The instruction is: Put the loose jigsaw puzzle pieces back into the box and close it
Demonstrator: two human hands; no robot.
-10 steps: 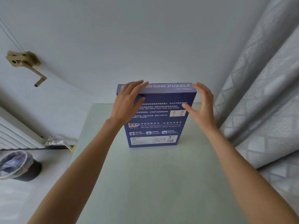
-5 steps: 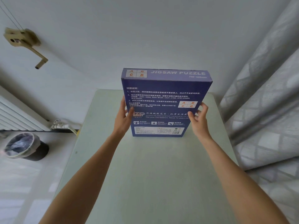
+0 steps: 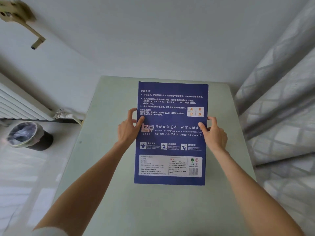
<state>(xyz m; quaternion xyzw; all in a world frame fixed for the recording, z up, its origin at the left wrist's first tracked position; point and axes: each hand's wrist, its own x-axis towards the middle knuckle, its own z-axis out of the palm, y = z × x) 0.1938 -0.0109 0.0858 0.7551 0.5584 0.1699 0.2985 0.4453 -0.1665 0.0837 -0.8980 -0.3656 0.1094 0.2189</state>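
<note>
Blue puzzle box (image 3: 171, 133) lies flat, printed back side up, at the centre of the pale green table (image 3: 105, 150), closed as far as visible, contents not visible. Left hand (image 3: 128, 130) grips its 9 o'clock edge and right hand (image 3: 214, 133) grips its 3 o'clock edge, thumbs on top, fingers curled round the sides. Black bin (image 3: 29, 136) with clear liner stands on the floor at 9 o'clock; its contents can't be made out.
</note>
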